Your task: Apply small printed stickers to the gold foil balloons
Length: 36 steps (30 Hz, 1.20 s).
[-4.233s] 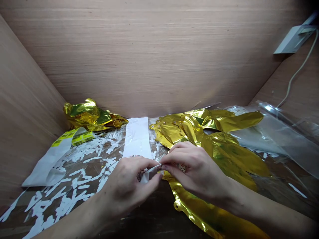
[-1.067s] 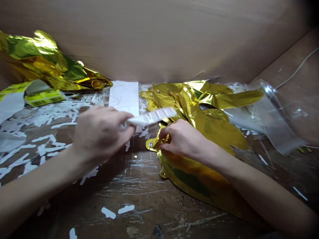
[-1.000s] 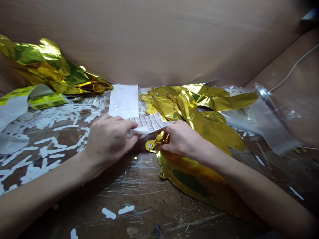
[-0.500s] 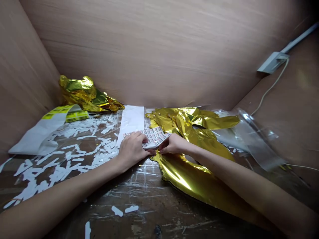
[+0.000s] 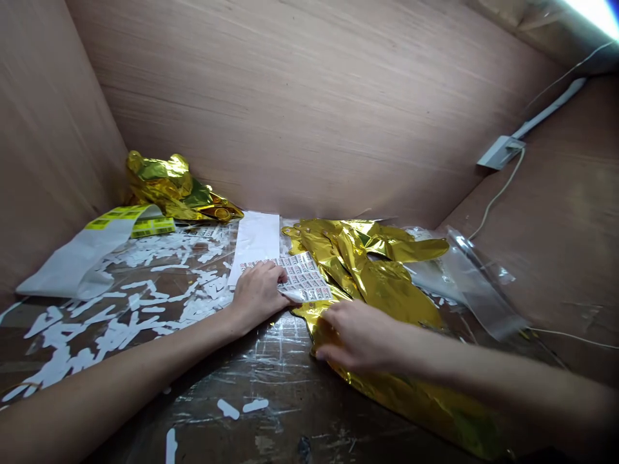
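Nearest, across the lower middle of the frame, a clear plastic film covers the brown worktop, with a few white cut-out scraps lying on it. The right hand lies open, fingers together, on a gold foil balloon that stretches toward the lower right. The left hand is at the left edge of a small printed sticker sheet, its fingers on the sheet; whether it grips the sheet, I cannot tell. The sheet lies just beside the foil and overlaps a white paper strip. More gold foil balloons spread to the right, beside a clear plastic bag. At the left lie white cut-away backing, a white strip, yellow labels and crumpled gold foil, against wood-veneer panels.
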{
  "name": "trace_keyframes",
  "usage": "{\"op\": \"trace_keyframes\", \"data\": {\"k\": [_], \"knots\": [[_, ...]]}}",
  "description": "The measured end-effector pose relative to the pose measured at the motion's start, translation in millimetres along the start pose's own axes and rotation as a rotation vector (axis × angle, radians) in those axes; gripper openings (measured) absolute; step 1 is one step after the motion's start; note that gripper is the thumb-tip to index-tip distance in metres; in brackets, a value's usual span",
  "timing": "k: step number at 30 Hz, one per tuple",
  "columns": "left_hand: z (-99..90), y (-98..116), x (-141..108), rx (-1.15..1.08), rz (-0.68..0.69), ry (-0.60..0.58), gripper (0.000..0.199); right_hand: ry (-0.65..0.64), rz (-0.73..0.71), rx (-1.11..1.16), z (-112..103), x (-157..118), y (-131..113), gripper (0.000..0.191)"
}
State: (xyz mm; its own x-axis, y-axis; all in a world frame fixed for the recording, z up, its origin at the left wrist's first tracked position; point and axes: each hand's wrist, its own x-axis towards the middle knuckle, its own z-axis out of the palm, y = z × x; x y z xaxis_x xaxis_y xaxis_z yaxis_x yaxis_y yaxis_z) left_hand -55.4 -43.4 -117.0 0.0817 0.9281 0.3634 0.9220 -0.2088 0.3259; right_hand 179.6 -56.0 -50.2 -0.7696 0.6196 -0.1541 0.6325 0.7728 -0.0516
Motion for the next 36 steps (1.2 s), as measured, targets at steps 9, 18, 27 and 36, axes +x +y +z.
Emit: {"op": "trace_keyframes", "data": {"k": [9, 18, 27, 36], "knots": [[4.8, -2, 1, -0.013, 0.007, 0.020, 0.035, 0.179, -0.102, -0.405, 71, -58, -33, 0.032], [-4.0, -10, 0, -0.147, -0.095, 0.057, 0.009, 0.245, 0.310, 0.474, 13, -36, 19, 0.040], [-3.6, -13, -2, -0.209, -0.110, 0.089, 0.010, 0.513, 0.688, 1.019, -140, -47, 143, 0.014], [-2.4, -15, -1, -0.234, -0.089, 0.088, 0.010, 0.978, 0.756, 0.895, -227, -37, 205, 0.011]]}}
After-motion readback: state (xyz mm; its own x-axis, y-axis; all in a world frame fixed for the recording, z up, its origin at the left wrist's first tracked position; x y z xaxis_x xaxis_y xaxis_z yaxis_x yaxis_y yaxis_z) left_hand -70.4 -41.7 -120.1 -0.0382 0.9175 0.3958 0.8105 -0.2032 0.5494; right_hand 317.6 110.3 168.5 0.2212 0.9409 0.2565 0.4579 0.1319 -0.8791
